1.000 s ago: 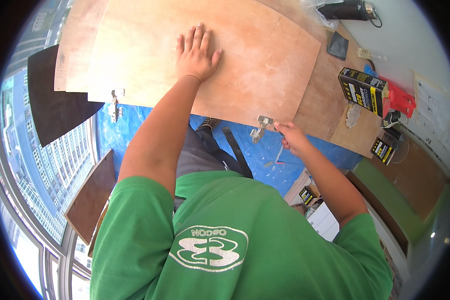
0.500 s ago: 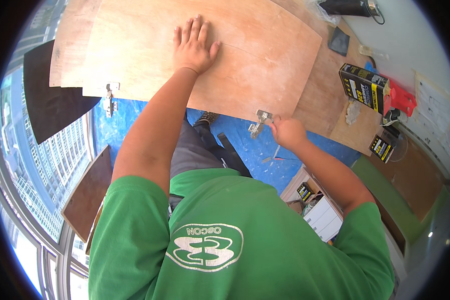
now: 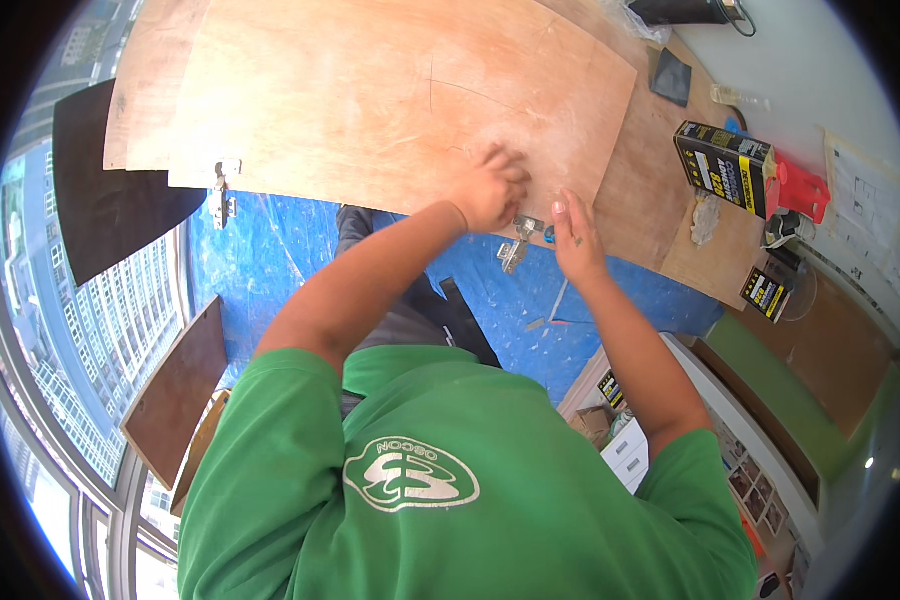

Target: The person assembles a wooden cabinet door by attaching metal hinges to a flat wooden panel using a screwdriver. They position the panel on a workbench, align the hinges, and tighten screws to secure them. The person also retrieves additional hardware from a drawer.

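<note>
A large pale plywood panel (image 3: 370,100) lies across the work surface, with a metal cabinet hinge (image 3: 515,245) on its near edge at the right. A second metal hinge (image 3: 222,195) sits on the same edge at the left. My left hand (image 3: 497,190) is over the panel beside the right-hand hinge, its fingers bent and blurred by motion. On the hinge's other side is my right hand (image 3: 578,240), fingers stretched out along the panel's edge. A small blue thing (image 3: 550,234), too small to name, shows between its thumb side and the hinge.
Black-and-yellow tin (image 3: 720,170), red object (image 3: 800,190) and smaller tin (image 3: 765,293) stand at right. A dark sheet (image 3: 670,78) and black bottle (image 3: 680,12) lie behind. Blue sheeting (image 3: 270,260) covers the floor. A brown board (image 3: 175,390) leans by the left window.
My left hand has left its flat rest on the panel's middle and come right, near the hinge. My right hand has shifted slightly right, and its fingers have straightened.
</note>
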Tool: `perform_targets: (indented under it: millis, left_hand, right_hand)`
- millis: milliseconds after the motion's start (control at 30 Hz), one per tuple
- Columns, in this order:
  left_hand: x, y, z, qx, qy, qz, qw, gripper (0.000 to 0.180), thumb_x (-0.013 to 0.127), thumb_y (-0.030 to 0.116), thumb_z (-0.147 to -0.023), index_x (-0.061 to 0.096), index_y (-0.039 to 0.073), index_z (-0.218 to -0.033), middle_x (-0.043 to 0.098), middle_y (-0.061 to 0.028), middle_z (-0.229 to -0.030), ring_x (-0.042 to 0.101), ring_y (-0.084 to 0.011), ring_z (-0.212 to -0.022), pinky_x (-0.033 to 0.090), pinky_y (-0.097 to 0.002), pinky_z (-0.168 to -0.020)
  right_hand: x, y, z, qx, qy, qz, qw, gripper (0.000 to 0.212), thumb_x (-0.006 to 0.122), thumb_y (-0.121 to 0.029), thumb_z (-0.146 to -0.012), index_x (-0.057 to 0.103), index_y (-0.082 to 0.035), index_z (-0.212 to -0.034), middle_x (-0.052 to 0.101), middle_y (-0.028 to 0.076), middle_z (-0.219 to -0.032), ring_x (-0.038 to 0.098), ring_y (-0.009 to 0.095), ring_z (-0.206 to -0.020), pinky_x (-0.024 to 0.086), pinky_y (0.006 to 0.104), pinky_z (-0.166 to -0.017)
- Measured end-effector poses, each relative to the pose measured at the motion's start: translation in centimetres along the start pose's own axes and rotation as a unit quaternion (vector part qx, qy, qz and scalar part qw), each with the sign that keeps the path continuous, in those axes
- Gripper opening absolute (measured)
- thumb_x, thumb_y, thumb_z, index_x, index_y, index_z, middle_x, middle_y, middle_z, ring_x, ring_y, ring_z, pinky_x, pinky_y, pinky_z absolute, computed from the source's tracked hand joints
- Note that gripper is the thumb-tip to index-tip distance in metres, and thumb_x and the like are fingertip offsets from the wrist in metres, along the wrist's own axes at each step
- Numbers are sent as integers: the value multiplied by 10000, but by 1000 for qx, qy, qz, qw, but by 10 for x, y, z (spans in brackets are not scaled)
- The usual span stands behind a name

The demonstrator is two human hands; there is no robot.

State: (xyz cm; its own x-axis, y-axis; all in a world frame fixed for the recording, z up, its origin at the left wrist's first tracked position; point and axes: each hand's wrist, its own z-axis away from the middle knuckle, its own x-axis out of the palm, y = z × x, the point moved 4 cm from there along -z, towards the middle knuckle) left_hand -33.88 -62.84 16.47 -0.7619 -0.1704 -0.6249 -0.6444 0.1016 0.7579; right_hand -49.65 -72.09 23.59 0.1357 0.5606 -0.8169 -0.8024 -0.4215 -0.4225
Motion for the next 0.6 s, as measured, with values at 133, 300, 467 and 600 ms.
perform_targets:
  millis: [133,300,467,600]
  left_hand:
    - [51,30,-8,11,-26,4,1000,268,727,285,-789,761,197,-1040,634,49,-1286,308,-252,-1475,129,-570,-1238]
    - [65,31,-15,18,-92,-51,994,213,716,298,-806,768,235,-1002,679,141,-1204,312,-198,-1472,107,-570,-1248]
    - [65,32,-13,27,-87,-50,995,146,707,287,-822,767,229,-942,679,180,-1199,348,-163,-1451,124,-565,-1248]
    - [67,32,-12,30,-80,-39,996,196,663,303,-868,783,239,-1010,676,162,-1237,343,-153,-1450,98,-525,-1258]
  right_hand:
    - [2,5,-2,6,-8,-13,1000,641,426,-539,-1018,447,-52,-1433,495,227,-1325,584,387,-1143,484,462,-955]
    - [1,-3,2,8,21,-1,1000,687,458,-604,-980,482,-39,-1370,508,225,-1305,573,398,-1148,483,487,-941]
    - [-26,8,19,282,-81,25,956,674,539,-634,-932,603,36,-939,653,195,-854,664,344,-738,533,450,-681]
    - [-21,9,25,296,-120,-29,947,683,543,-609,-943,588,38,-729,582,154,-533,580,288,-430,495,424,-501]
